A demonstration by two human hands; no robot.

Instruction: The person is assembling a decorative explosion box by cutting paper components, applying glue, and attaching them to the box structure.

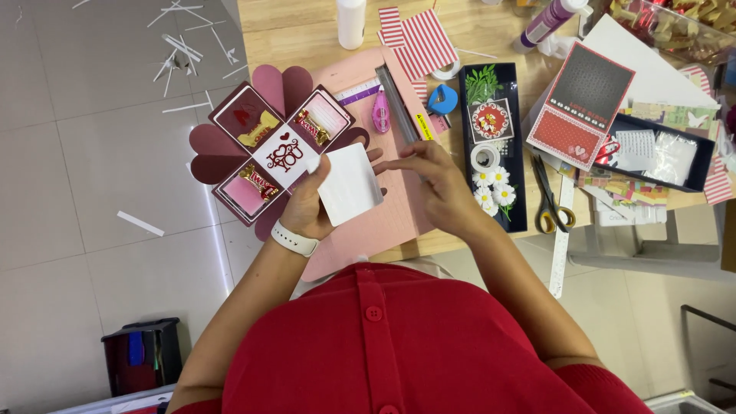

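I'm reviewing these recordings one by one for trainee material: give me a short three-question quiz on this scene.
1. True or false: the left hand holds a white card with rounded corners.
2. Which lies nearest the right hand? A) scissors B) pink paper trimmer C) glue bottle
3. Fill in: the opened-out maroon box has flaps shaped like ____.

Key: 1 true; 2 B; 3 hearts.

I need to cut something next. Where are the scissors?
In the head view, the yellow-handled scissors lie on the wooden table's right side, between the long black tray and a white ruler.
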